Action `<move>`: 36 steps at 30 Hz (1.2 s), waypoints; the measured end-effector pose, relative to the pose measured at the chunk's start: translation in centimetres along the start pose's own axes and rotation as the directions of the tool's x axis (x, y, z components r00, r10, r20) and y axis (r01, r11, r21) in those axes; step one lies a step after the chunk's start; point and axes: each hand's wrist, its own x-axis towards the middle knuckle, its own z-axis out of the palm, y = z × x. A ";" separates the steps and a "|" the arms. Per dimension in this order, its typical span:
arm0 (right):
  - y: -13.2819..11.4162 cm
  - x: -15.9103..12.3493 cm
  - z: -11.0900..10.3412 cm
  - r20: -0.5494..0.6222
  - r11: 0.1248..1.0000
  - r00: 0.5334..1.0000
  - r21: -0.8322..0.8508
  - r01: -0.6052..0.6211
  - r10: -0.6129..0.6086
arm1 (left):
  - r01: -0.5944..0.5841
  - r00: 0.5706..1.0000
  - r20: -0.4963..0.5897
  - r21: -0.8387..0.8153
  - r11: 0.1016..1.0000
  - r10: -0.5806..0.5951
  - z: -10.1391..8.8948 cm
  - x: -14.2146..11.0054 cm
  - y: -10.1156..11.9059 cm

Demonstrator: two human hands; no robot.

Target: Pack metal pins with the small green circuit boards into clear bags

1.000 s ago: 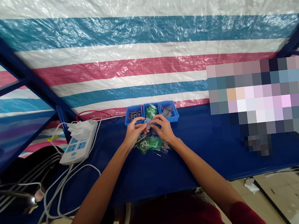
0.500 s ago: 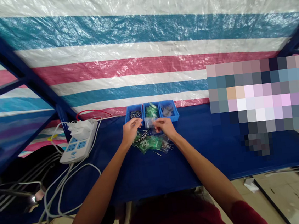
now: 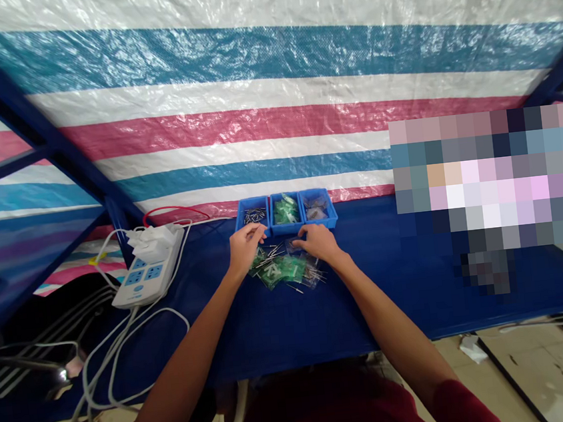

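Note:
My left hand [image 3: 248, 247] is in front of the left blue bin [image 3: 249, 230], with thumb and fingertips pinched together; anything between them is too small to make out. My right hand [image 3: 319, 241] is in front of the right blue bin [image 3: 326, 224], thumb and forefinger apart, beside a small clear plastic packet [image 3: 292, 245]. Between and below both hands lies a pile of green packets [image 3: 282, 270], with thin metal pins [image 3: 269, 258] on top and several more in clear bags [image 3: 313, 273] at its right edge. One loose pin [image 3: 296, 289] lies nearest me.
The left bin holds dark metal pins [image 3: 254, 216], the middle bin green packets [image 3: 285, 209], and the right bin clear packets [image 3: 316, 208]. A white power strip [image 3: 147, 269] with looping cables is on the left of the blue table [image 3: 295, 344]. Striped sheeting hangs behind.
My right hand has moved right, away from the middle bin, and its fingers have spread. The clear packet seen between my hands no longer shows there. My left hand has barely moved.

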 end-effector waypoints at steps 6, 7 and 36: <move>-0.5 -0.2 1.0 0.131 0.974 0.991 -0.225 0.036 -0.007 | -0.022 1.000 0.014 0.013 1.000 0.021 0.2 -0.1 -0.1; -0.6 -0.2 1.2 0.132 0.970 0.991 -0.238 0.049 -0.018 | -0.025 1.000 0.015 0.014 1.000 0.024 0.2 -0.1 -0.1; -1.0 -0.4 1.4 -0.284 0.843 0.905 0.353 0.407 -0.318 | 0.076 0.959 0.284 -0.199 0.977 -0.017 0.8 -0.6 0.7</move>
